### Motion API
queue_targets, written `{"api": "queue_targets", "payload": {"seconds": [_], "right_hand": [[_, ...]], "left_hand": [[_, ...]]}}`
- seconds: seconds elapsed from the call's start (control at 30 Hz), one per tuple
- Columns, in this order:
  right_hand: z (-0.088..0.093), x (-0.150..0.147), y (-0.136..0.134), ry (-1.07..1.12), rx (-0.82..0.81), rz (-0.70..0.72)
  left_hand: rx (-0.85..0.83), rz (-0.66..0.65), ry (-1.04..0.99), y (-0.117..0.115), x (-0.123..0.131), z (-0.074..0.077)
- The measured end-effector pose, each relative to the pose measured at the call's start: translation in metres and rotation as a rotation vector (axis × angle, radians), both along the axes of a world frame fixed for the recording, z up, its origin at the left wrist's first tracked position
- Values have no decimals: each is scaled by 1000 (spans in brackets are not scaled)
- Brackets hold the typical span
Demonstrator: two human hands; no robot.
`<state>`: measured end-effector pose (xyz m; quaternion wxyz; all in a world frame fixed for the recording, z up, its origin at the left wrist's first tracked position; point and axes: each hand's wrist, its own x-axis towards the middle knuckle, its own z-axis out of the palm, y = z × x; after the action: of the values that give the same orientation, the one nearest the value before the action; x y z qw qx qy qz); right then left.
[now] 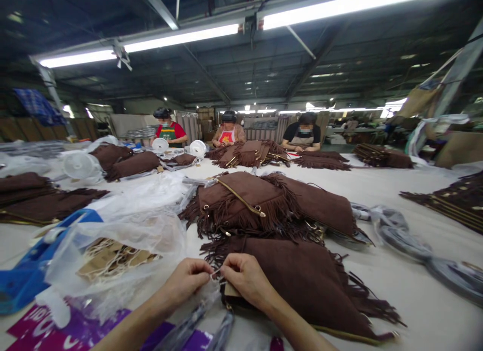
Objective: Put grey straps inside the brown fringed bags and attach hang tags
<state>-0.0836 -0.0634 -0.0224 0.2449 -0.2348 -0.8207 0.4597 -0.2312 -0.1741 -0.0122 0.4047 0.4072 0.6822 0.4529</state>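
Note:
A brown fringed bag [298, 275] lies on the table in front of me, its gold zip edge toward me. At its left end my left hand [194, 274] and my right hand [243, 276] pinch a thin white string [216, 272] between the fingertips, close together. Partly under my right hand shows a tan card tag [231, 290]. Just below the hands, plastic-wrapped straps [190, 323] run toward me. To the left, a clear plastic bag [166, 240] holds several kraft tags with white strings [116, 258].
More brown fringed bags [241, 195] are heaped beyond my hands. A blue tape dispenser [49, 255] stands at left, above purple printed packaging [56, 331]. Grey wrapped straps [400, 238] lie at right. Several people work across the white table [381, 185].

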Motion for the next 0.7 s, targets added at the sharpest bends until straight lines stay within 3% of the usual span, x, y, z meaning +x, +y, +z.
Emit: {"api": "queue_targets", "payload": {"seconds": [0.07, 0.23, 0.37, 0.47, 0.57, 0.7], "right_hand": [[0, -1, 0, -8, -2, 7], [7, 2, 3, 22, -252, 95], [16, 16, 13, 21, -724, 246], [22, 27, 19, 72, -1045, 357], [22, 29, 19, 133, -1092, 396], [19, 19, 10, 83, -841, 264]], "left_hand": [[37, -12, -64, 0, 3, 4], [133, -7, -566, 0, 13, 13], [159, 18, -830, 1, 11, 12], [156, 71, -876, 2, 10, 8], [157, 117, -843, 3, 12, 4], [171, 155, -849, 5, 13, -2]]}}
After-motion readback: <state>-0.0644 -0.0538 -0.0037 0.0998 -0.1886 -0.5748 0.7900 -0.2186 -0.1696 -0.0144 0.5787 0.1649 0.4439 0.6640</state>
